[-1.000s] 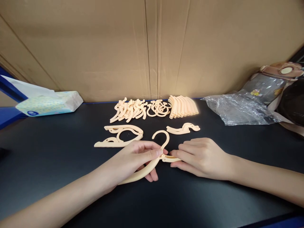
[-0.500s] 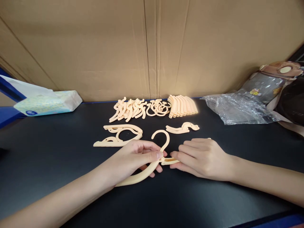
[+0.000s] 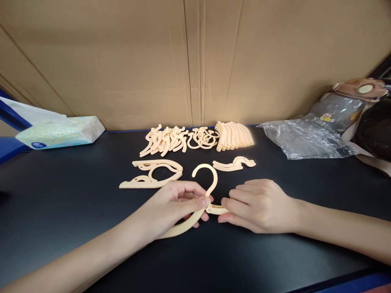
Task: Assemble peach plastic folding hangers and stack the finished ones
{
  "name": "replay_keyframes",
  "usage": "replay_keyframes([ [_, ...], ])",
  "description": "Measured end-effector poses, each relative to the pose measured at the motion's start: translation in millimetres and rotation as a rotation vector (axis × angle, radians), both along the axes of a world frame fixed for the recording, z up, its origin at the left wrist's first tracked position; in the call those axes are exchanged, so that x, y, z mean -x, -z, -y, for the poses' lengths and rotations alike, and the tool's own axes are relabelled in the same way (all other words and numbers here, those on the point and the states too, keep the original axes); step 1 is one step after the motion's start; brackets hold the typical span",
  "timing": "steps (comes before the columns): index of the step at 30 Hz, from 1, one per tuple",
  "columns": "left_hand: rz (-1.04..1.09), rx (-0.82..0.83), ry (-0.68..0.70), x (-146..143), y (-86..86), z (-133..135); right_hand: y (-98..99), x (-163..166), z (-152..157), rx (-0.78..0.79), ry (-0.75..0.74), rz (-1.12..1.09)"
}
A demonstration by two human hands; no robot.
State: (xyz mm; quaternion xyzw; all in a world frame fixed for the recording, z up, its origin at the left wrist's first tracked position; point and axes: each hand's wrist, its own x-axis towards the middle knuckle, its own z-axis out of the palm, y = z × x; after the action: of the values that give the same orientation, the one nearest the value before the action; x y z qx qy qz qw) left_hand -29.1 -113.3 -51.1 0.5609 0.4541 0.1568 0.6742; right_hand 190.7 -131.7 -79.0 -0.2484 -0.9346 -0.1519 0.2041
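Note:
Near the middle of the table, a cream folding clothes hanger [image 3: 187, 226] is held between both hands, its hook pointing up and curling left. My left hand [image 3: 183, 201] pinches it at the joint below the hook, thumb in front. Wrapped round the hanger's right arm is my right hand [image 3: 256, 206], which hides most of that arm. Just beyond my left hand lies a folded hanger [image 3: 166, 164] with its hook between its two arms. A few loose cream arm pieces [image 3: 234, 164] rest behind my right hand.
Toward the cardboard wall [image 3: 128, 61] are piles of curved pieces [image 3: 165, 140], hooks [image 3: 202, 138] and hanger arms [image 3: 234, 136]. A tissue pack [image 3: 65, 132] sits at left. On the right are a crumpled clear plastic bag [image 3: 308, 138] and a bottle [image 3: 342, 101].
The hanger's right arm has turned slightly at the joint, its open channel showing less. Both hands keep their grip, and the hanger's left arm has shifted a little right.

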Motion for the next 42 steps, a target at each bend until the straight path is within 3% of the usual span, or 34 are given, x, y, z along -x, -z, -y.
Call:
replay_keyframes([
  [14,-0.032,-0.043,0.055,3.2,4.9,-1.2,2.5,0.8,2.9,0.223,0.044,-0.026],
  [42,-0.063,-0.136,0.127,5.6,6.1,-1.5,-2.4,-0.1,2.5,0.331,0.096,-0.041],
])
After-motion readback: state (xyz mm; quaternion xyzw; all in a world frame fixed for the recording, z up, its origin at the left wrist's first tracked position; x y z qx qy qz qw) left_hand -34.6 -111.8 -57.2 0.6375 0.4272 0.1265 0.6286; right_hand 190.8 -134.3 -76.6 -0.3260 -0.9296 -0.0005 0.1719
